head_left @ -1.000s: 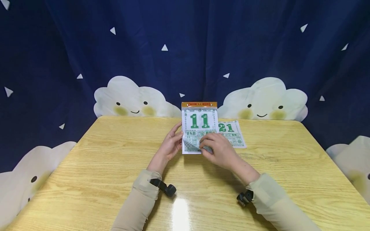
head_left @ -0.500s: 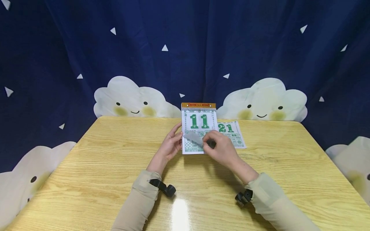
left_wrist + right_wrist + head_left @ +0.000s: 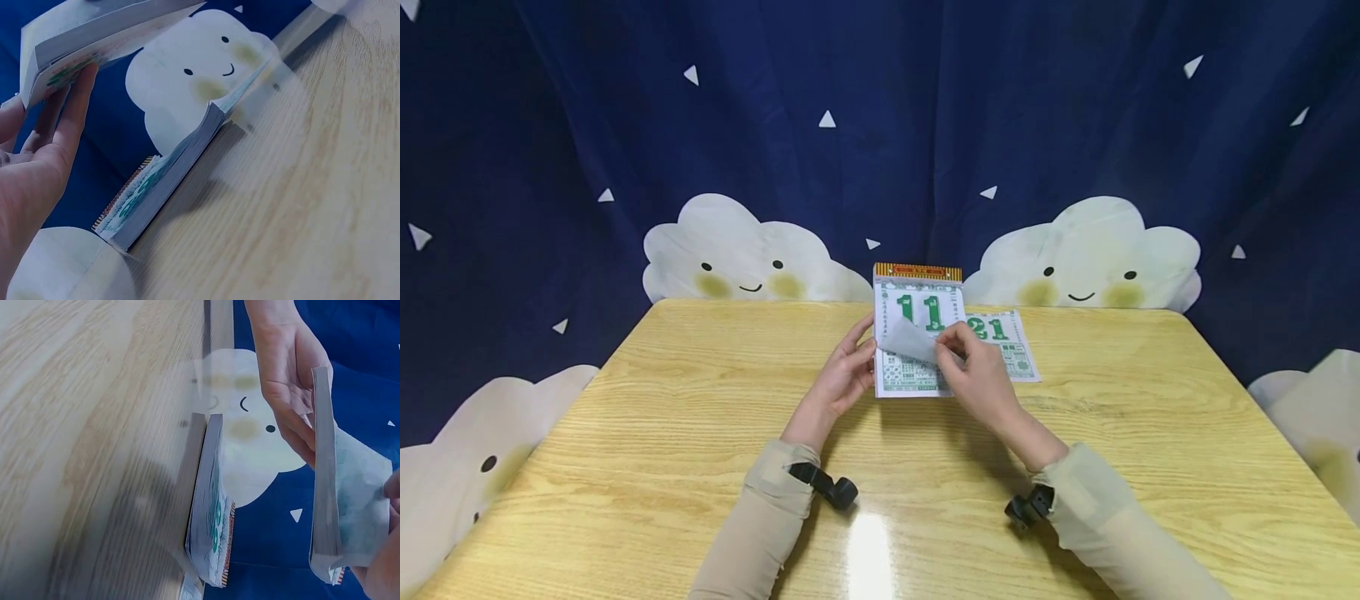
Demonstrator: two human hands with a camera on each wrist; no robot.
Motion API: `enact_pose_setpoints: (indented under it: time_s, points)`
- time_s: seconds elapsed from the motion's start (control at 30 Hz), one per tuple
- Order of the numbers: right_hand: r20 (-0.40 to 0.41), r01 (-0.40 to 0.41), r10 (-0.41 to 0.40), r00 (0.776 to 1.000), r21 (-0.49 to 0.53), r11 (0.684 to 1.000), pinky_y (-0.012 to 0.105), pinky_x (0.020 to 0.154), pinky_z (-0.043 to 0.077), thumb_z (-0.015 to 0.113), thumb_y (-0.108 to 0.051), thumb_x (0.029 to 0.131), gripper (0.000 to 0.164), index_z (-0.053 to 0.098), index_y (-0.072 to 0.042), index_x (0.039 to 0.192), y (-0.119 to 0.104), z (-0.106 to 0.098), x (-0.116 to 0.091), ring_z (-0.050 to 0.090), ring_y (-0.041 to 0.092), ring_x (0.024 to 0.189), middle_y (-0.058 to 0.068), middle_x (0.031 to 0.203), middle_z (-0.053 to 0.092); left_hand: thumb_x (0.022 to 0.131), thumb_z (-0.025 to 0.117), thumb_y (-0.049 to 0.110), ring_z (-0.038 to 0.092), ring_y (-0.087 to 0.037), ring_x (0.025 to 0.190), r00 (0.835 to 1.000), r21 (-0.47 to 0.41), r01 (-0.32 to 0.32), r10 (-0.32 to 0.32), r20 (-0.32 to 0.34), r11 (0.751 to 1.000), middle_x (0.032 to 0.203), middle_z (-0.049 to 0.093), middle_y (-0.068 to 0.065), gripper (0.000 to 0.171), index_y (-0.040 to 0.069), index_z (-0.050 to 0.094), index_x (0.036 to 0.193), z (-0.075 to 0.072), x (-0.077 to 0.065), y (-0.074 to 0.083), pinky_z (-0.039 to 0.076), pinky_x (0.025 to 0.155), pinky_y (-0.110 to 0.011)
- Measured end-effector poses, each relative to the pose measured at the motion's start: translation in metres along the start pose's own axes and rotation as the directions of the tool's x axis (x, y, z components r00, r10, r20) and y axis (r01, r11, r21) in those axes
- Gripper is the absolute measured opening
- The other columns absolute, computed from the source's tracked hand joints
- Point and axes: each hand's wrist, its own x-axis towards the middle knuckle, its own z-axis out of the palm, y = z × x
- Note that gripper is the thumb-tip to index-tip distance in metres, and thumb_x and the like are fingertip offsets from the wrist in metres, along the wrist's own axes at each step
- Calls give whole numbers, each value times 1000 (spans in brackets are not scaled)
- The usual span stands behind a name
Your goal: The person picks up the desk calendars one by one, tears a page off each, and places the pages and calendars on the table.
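In the head view my left hand (image 3: pixel 841 379) grips the left edge of a tear-off calendar (image 3: pixel 919 387), held up with a green 11 facing me. Its thumb is at the edge and its fingers reach behind the thick pad, as the left wrist view shows. My right hand (image 3: pixel 983 379) pinches the lower part of the top calendar page (image 3: pixel 908 340), which curls up with its pale back showing and covers part of the number. In the right wrist view this page (image 3: pixel 362 494) slants away from the pad, and the striped header peeks out below.
A printed sheet with a green 21 (image 3: pixel 1018 358) lies behind the held calendar, partly covered. Both wrist views show another thick calendar pad (image 3: pixel 169 194) lying on the wooden table (image 3: pixel 662 417). A dark blue curtain (image 3: pixel 880 108) with clouds hangs along the far edge.
My right hand has moved up and slightly right, lifting the page's lower part farther, so more of its back shows. The left hand keeps its hold in the same place.
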Motion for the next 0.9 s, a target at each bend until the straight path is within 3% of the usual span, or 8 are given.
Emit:
enact_pose_setpoints:
  time_s: [0.1, 0.27, 0.37, 0.6, 0.73, 0.9]
  points:
    - [-10, 35, -35, 999, -18, 999, 22, 48, 37, 52, -13, 91, 10, 57, -8, 99, 0, 0, 2, 37, 5, 45, 3, 82, 67, 97, 32, 6, 59, -12, 82, 1000, -3, 0, 0, -4, 1000, 101, 60, 0, 49, 16, 23, 144, 0, 0, 0, 53, 72, -26]
    - [-12, 92, -93, 996, -47, 995, 27, 61, 50, 57, -10, 89, 27, 58, -4, 115, 2, 0, 4, 61, 11, 67, 6, 84, 69, 97, 32, 6, 59, -13, 84, 1000, -23, -5, 5, -12, 1000, 101, 60, -2, 48, 18, 26, 143, -1, 0, 0, 53, 74, -28]
    - [-1, 100, -100, 995, -61, 993, 30, 69, 54, 60, -10, 86, 22, 64, -5, 108, 0, -2, 5, 66, 14, 78, 7, 87, 70, 97, 31, 6, 59, -13, 86, 1000, -34, -10, 10, -19, 999, 103, 60, -2, 48, 20, 27, 143, -1, 0, 1, 52, 76, -28]
    - [-74, 71, -73, 995, -29, 997, 22, 59, 51, 61, -7, 82, 8, 68, -8, 85, -4, -10, 9, 62, 11, 65, 2, 75, 68, 97, 30, 4, 59, -14, 87, 999, -21, -25, 24, -49, 999, 108, 59, -3, 49, 18, 24, 144, -2, 0, 2, 53, 76, -29]
    - [-124, 17, -14, 992, 21, 1000, 18, 59, 49, 62, -8, 80, 8, 69, -10, 82, -3, -15, 12, 60, 9, 62, 1, 71, 67, 97, 31, 3, 61, -15, 86, 997, 17, -32, 33, -75, 999, 107, 59, -4, 49, 14, 23, 144, -3, 2, 2, 54, 72, -29]
    - [-131, -63, 75, 989, 94, 994, 15, 59, 49, 66, -11, 79, 4, 68, -8, 81, 0, -22, 18, 59, 3, 62, 4, 72, 67, 97, 32, 2, 63, -14, 77, 987, 58, -39, 47, -152, 998, 100, 62, -2, 47, 12, 26, 143, -3, 3, 2, 54, 65, -27]
